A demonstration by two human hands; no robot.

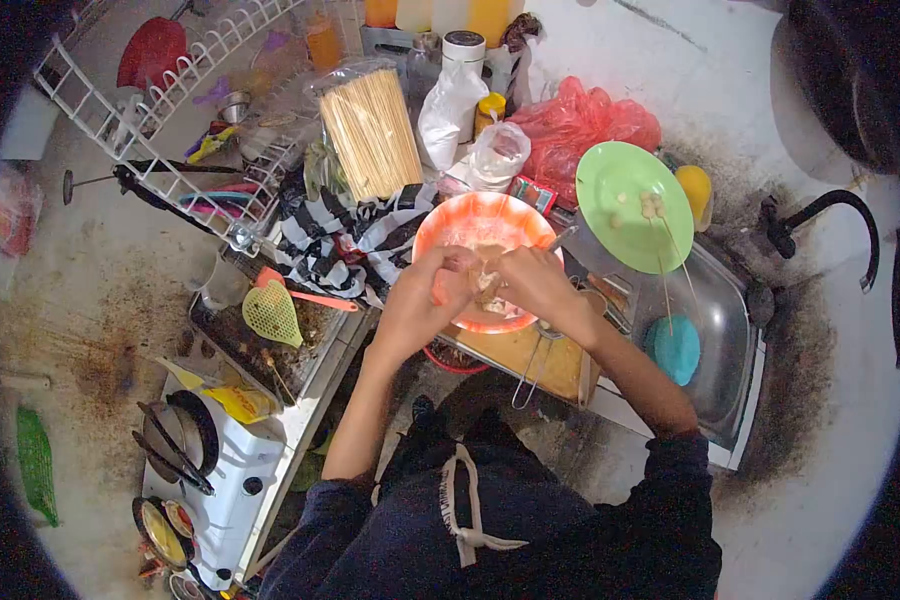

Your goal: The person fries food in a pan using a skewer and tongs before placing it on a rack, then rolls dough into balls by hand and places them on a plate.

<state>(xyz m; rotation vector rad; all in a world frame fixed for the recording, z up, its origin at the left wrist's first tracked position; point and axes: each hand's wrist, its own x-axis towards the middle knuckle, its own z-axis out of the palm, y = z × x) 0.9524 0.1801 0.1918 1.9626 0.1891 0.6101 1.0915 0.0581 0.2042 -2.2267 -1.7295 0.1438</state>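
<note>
An orange and white bowl (483,212) holds a pale, wet mixture (492,290). My left hand (432,297) is over the bowl's left side, its fingers curled together; what they hold, if anything, is too small to tell. Against the mixture at the bowl's middle, my right hand (540,288) has its fingers bent inward, and their tips are hidden. A wooden board (530,362) lies below the bowl. On the green plate (610,195), to the right, rest skewers with small pale balls (652,207).
A bundle of wooden skewers (372,135) and red plastic bags (580,125) stand behind the bowl. At the right is a metal sink (715,350) with a blue item (673,350). A white stove (240,470) carries pans at the lower left.
</note>
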